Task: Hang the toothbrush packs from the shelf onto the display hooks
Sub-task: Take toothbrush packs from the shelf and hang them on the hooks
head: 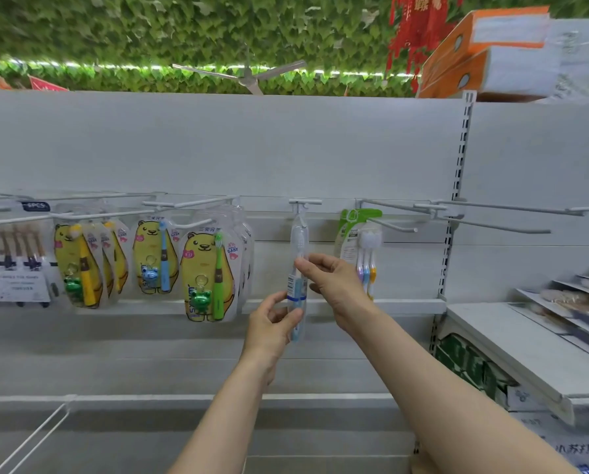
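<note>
Clear toothbrush pack [299,244] hangs upright mid-frame, top at the hook [304,202]; left hand [269,323] pinches its lower end, right hand [334,285] pinches the middle, nearer the hook above.

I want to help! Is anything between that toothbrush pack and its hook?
Nothing visible. The toothbrush pack, held by the left hand and right hand, has its top at the hook. The bear packs and green pack hang off to the sides.
</note>
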